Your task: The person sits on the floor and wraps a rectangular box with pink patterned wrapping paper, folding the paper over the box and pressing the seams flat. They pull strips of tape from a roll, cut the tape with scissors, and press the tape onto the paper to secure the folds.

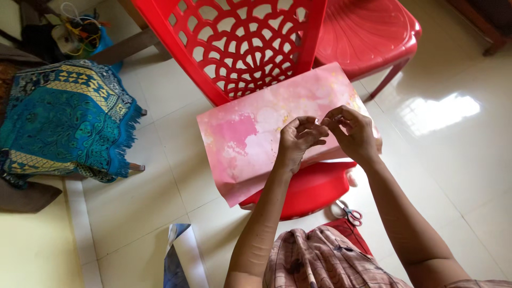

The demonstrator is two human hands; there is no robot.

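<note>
Hands, left [296,140] and right [352,132], meet fingertip to fingertip above pink paper [250,138] on red chair [309,186].

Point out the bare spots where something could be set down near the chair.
Bare floor lies between the blue cloth and the chair, and again right of the scissors. The seat is crowded: pink paper covers it, with both hands, left and right, above.
</note>
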